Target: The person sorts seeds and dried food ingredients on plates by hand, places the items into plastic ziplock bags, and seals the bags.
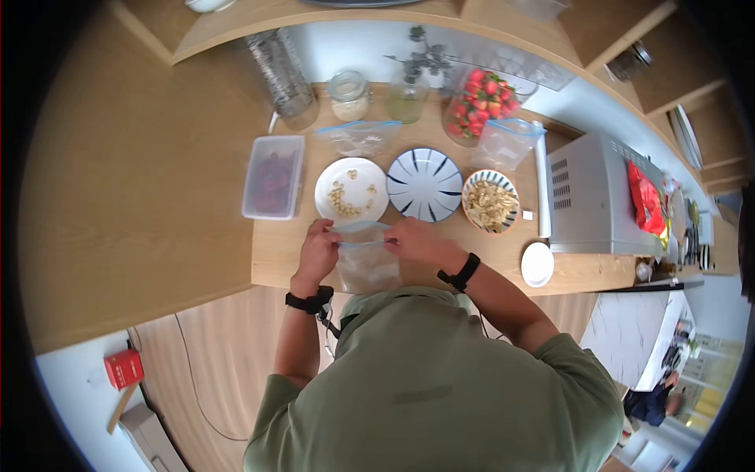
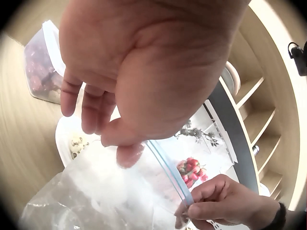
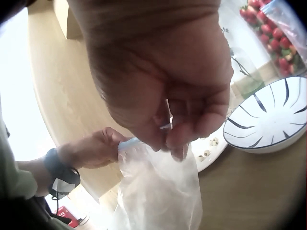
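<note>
Visible only in the head view: a patterned bowl [image 1: 472, 223] of brown slices, a small white plate [image 1: 537, 264], a red packet [image 1: 645, 197] on top of a grey appliance [image 1: 590, 189], and, far off to the right, another person [image 1: 649, 405]. Clearer from the left wrist: the blue strip [image 2: 168, 170] along the mouth of the cloudy zip bag [image 1: 368, 269], plus tiers of wooden shelves [image 2: 261, 112]. Better seen from the right wrist: the depth of the blue-lined bowl [image 3: 268, 117], almost flat from overhead. On the pale wooden table [image 1: 503, 256]: a white plate [image 1: 324, 189] scattered with small cream pieces [image 1: 346, 206], a translucent box [image 1: 271, 177] with dark red contents to its left, and, farther back, a glass jar [image 1: 348, 98] and heaped strawberries [image 1: 484, 102]. Below, a wood-toned floor [image 1: 228, 370] crossed by a thin cable, with a red box [image 1: 124, 369] beside the wall. At the table's near edge, just in front of the white plate: the zip bag, slack, contents impossible to make out. Pinched at one end of its mouth between thumb and fingers of the left hand [image 1: 318, 256], at the other between those of the right hand [image 1: 421, 241]; spread between both grips, with the pouch reaching toward the body.
</note>
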Available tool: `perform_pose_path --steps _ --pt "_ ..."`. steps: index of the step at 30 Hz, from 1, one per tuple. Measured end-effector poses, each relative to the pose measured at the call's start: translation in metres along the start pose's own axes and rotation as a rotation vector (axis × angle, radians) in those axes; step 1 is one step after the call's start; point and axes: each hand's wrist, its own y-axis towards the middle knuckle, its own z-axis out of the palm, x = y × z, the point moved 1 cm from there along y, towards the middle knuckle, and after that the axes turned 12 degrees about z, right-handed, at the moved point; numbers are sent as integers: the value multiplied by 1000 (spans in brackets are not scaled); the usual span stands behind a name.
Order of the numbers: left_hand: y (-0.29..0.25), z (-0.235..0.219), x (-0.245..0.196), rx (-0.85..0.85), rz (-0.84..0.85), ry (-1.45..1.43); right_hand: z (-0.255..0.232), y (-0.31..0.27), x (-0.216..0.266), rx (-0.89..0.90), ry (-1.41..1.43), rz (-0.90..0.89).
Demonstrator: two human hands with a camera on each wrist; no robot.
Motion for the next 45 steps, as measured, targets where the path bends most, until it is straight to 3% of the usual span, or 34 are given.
perform_pose_path --steps 1,3,4,6,7,9,15,34,40,42,45 --pt "-1 0 0 1 -14 1 -2 4 3 16 -1 -17" --pt "-4 -1 -2 -8 -46 3 -6 13 6 -27 422 -6" --pt "-5 -1 -3 1 -53 -9 -5 23 3 -9 418 -16" --pt "-7 -2 -4 18 -62 -35 -1 53 -13 -264 428 124" --pt "-9 -3 -3 9 -74 -33 3 69 -22 -251 425 116" --pt "-10 -3 -3 -5 -52 -34 7 94 -32 -301 22 -69" --pt "-10 -1 1 -55 -51 -99 19 135 -25 -191 -492 -94" --pt "-3 13 4 -95 -76 -120 29 160 -24 -43 -547 -32" --pt "-1 15 2 -88 -89 -135 17 158 -20 -161 -301 -134" --pt "0 16 3 -94 -83 -139 0 133 1 61 149 -109" --pt "1 15 1 -103 -62 -128 -9 97 14 213 281 -215"
